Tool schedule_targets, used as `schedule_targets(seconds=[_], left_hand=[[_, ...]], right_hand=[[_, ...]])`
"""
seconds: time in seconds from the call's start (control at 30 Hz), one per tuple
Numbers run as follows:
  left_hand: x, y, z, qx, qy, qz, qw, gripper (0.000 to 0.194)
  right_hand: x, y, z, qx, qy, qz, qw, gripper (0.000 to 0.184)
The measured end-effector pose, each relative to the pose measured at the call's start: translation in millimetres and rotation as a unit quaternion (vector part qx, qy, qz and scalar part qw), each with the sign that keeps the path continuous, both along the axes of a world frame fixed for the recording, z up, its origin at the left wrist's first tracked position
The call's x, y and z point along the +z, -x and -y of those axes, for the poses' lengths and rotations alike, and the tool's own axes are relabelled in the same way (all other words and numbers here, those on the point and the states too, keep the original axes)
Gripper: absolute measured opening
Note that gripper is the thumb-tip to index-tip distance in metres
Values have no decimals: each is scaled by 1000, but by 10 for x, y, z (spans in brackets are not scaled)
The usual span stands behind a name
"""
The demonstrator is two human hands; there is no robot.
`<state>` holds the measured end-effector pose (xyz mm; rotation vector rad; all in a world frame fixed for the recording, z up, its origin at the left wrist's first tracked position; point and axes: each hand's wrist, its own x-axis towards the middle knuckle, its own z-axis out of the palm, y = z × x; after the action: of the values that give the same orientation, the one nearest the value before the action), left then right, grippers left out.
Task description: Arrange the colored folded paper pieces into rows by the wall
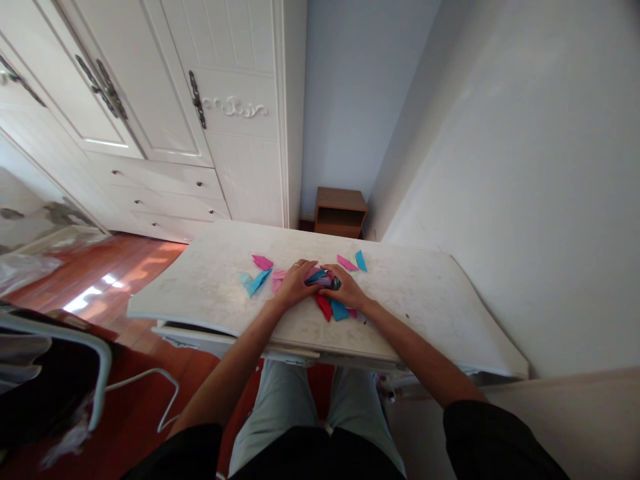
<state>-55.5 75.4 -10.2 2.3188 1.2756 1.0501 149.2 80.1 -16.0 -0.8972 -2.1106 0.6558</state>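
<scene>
Cupping folded papers; both hands nearly touching.

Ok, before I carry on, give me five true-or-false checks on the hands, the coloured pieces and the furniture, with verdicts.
1. The left hand and right hand are cupped around a bunch of coloured pieces. True.
2. The red piece lies beyond the hands. False: the red piece lies on the near side of them.
3. A pink piece and a blue piece lie beyond the right hand. True.
4. The tabletop is black. False: the tabletop is white, with marks on it.
5. The brown cabinet stands on the tabletop. False: the brown cabinet stands past its far edge.
</scene>
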Motion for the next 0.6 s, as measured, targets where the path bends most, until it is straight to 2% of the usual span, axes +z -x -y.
schedule_targets(seconds=[0.2,0.37,0.6], left_hand=[[19,5,30,-39,-61,44,996,44],[10,2,33,-9,-116,76,990,32],[17,-10,58,9,-110,119,987,23]], right_hand=[[55,16,26,-7,29,-78,996,56],[152,38,43,-33,52,-154,986,50],[191,38,1,-74,69,-189,977,47]])
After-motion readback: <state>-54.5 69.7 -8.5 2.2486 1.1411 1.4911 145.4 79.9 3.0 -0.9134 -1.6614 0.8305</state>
